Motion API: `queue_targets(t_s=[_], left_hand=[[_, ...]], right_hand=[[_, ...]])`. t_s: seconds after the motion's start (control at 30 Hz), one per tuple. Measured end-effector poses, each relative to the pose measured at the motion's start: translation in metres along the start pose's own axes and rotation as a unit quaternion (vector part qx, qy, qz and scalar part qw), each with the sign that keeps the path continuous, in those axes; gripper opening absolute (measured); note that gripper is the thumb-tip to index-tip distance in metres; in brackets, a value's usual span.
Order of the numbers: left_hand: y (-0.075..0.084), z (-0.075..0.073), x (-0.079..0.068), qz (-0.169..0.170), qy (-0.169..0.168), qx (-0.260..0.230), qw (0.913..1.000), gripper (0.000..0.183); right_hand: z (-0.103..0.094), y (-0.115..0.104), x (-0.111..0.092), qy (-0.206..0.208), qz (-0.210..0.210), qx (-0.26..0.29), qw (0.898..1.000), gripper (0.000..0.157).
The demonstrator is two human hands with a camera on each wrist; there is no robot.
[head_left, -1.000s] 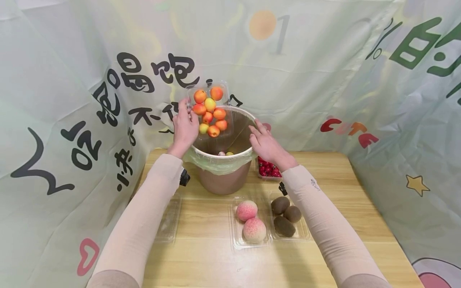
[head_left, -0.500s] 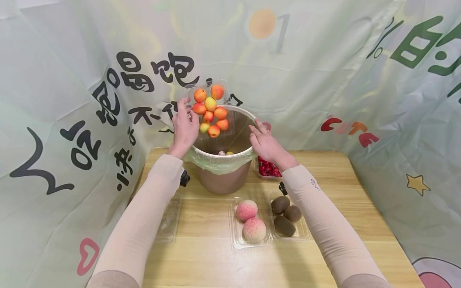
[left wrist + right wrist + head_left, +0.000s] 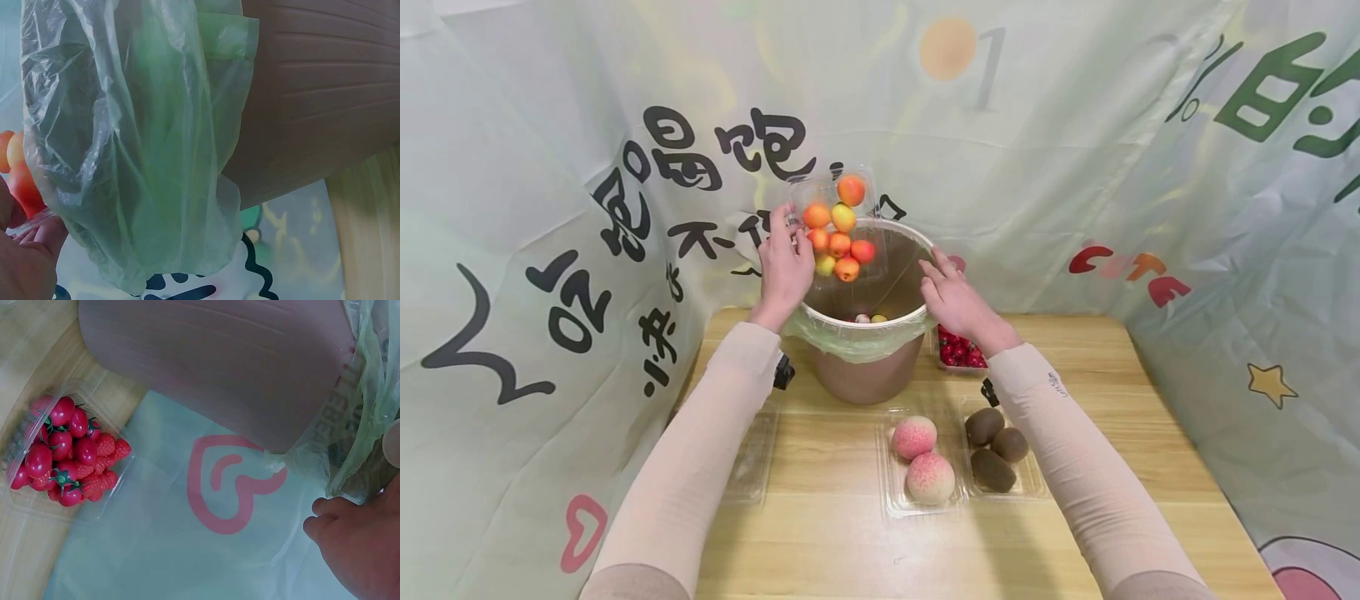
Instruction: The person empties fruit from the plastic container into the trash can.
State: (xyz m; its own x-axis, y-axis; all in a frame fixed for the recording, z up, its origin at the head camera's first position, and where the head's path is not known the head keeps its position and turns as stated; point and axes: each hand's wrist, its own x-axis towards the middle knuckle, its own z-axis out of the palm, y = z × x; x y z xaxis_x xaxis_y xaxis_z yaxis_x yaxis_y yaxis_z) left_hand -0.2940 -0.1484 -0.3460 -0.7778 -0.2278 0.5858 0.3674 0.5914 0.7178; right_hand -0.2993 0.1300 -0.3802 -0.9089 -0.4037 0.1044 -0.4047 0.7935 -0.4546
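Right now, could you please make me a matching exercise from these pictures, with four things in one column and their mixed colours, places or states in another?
Column one:
1. left hand
2. right hand
3. bin
4. two peaches

Column two:
A. lined with a green bag
B. pink and cream
C. pinches a clear tray
D. at the bin's rim

Pairs: 1-C, 2-D, 3-A, 4-B

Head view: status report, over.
Left hand pinches clear tray, tilted over bin. Right hand grips bin rim. Orange-yellow fruit in tray. No obstruction visible.
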Motion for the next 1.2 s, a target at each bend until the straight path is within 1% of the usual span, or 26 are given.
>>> queue_targets(t_s=[0.2, 0.37, 0.43, 0.73, 0.87, 1.2], left_hand=[[-0.0012, -0.0003, -0.0011, 0.013, 0.002, 0.0, 0.9999, 0.034], [-0.0012, 0.0002, -0.0009, 0.012, 0.006, 0.003, 0.9999, 0.036], [-0.0003, 0.0001, -0.0005, 0.008, 0.005, 0.003, 1.0, 0.037], [0.0008, -0.0014, 0.0004, 0.008, 0.0, 0.0, 1.0, 0.036], [0.0001, -0.0014, 0.001, 0.016, 0.003, -0.001, 0.9999, 0.036], [0.002, -0.002, 0.0, 0.02, 0.014, -0.004, 0.9997, 0.037]], right_hand=[[-0.0003, -0.0001, -0.0009, -0.001, 0.001, 0.002, 1.0, 0.065], [0.0, -0.0005, -0.0007, -0.003, 0.001, 0.001, 1.0, 0.065], [0.0001, -0.0003, -0.0004, -0.002, 0.0, 0.0, 1.0, 0.065], [0.0003, -0.0002, 0.0003, 0.002, -0.002, -0.002, 1.0, 0.066], [0.0005, -0.0006, 0.0, 0.004, -0.003, -0.001, 1.0, 0.066], [0.0001, -0.0017, -0.001, -0.002, 0.002, 0.004, 1.0, 0.066]])
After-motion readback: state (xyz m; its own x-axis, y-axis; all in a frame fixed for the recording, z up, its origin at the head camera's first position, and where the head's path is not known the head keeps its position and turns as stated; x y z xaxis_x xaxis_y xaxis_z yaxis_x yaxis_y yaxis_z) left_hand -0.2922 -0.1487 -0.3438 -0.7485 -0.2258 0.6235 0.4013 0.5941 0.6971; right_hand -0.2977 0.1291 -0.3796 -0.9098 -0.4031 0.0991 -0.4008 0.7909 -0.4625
